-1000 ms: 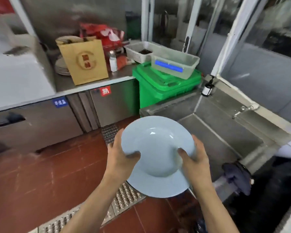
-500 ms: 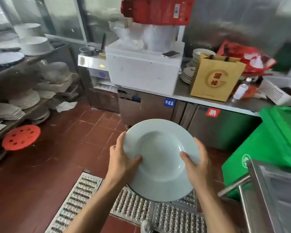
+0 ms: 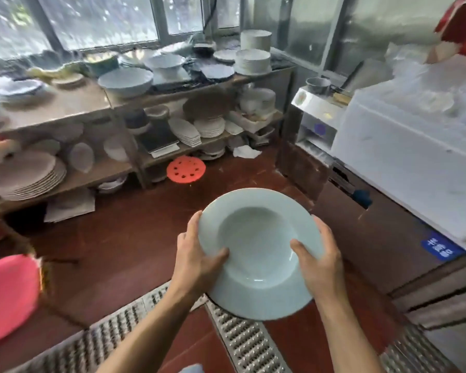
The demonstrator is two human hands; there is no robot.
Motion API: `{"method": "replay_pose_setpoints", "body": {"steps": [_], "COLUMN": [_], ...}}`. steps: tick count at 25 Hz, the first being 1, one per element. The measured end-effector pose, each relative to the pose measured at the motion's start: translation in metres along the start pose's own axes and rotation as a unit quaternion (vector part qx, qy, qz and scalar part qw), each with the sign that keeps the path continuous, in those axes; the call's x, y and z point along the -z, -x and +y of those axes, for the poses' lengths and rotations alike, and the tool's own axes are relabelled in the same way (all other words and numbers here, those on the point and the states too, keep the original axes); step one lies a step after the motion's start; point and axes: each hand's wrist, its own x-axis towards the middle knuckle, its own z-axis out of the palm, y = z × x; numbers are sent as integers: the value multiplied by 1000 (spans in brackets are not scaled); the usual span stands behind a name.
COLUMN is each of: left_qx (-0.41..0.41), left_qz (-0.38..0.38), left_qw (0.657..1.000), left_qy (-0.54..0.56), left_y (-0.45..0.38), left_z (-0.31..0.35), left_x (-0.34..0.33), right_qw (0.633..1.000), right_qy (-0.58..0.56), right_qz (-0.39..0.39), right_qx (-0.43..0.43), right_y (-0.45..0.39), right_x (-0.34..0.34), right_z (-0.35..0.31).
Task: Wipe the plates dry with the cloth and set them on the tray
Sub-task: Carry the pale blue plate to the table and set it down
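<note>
A pale blue deep-welled plate (image 3: pixel 258 251) is held in mid-air in front of the body, above a red tiled floor (image 3: pixel 135 246) and a metal drain grate (image 3: pixel 242 343); it is tilted slightly toward the camera, well upward. The plate is gripped at its left rim by the left hand (image 3: pixel 197 254), thumb laid over the wide rim toward the well and fingers curled behind the edge; its right rim is gripped likewise by the right hand (image 3: pixel 320 259), thumb on the upper face, fingers wrapped behind. Beyond the plate, wooden shelves (image 3: pixel 65 103) are seen stacked with white and grey plates and bowls; a red perforated stool (image 3: pixel 186 169) stands on the floor just before the lower shelf; a white box (image 3: pixel 414 146) sits on a steel counter (image 3: pixel 374 238) at the right; a blurred pink object (image 3: pixel 8 294) is seen at the left edge.
</note>
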Motion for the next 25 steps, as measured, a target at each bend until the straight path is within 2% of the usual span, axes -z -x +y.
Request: {"method": "replay_pose_setpoints", "body": {"steps": [5,11,18,25], "left_qx": [58,91,106,140], "left_qz": [105,172,220,263], "left_qw": [993,981,970,954], "left_qy": [-5,4,9,2], "left_y": [-48,-128,-247,-356], "left_z": [-30,-71,-112,-154], "left_x": [54,133,248,331], "right_qw": [993,979,966,953], "right_qy": [2,-11,-37,-44], "right_qz": [-108,-201,-253,-296], "right_qx": [40,44,46,40], "right_y": [-59,-116,-172,-229], "right_x": [-101,-238,-408,-557], "right_z": [-17,-59,-129,-172]}}
